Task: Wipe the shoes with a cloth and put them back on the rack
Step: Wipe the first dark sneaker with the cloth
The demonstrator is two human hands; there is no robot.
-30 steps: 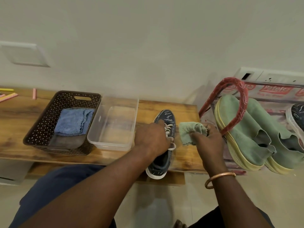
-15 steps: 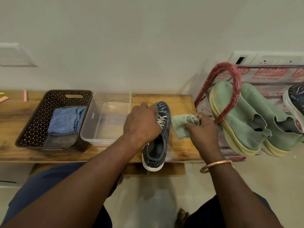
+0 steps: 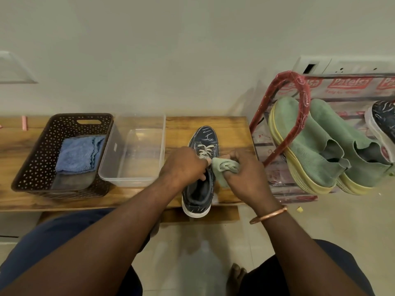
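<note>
A dark blue sneaker (image 3: 205, 137) with pale laces stands on the wooden bench (image 3: 230, 129), toe toward the wall, heel over the front edge. My left hand (image 3: 183, 165) grips its collar on the left side near the laces. My right hand (image 3: 245, 174) holds a bunched green cloth (image 3: 224, 167) against the shoe's right side. To the right, the red-framed shoe rack (image 3: 284, 99) carries two green slip-on shoes (image 3: 307, 142) and the matching dark blue sneaker (image 3: 382, 122) at the frame's edge.
A brown perforated basket (image 3: 42, 150) with a folded blue cloth (image 3: 77, 154) stands on the bench at the left. An empty clear plastic tub (image 3: 136, 150) sits beside it. The wall runs close behind the bench. Tiled floor and my knees lie below.
My right hand has brought the green cloth leftward from beside the shoe onto its right side. My left hand has slid back from the laces toward the collar.
</note>
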